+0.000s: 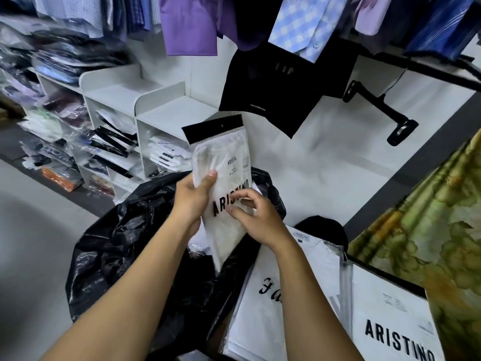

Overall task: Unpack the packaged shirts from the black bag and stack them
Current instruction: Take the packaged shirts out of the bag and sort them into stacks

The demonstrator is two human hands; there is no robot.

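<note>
Head view shows me the packaged shirt upright above the black bag, left grip clasping its left edge, right grip pinching its front film; I judge it light, bendy and slick, best taken by both long edges.

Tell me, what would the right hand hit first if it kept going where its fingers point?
The right hand pinches the packaged shirt, so that comes first. Just beyond, probably the left hand gripping the same pack; depth is unclear.
</note>
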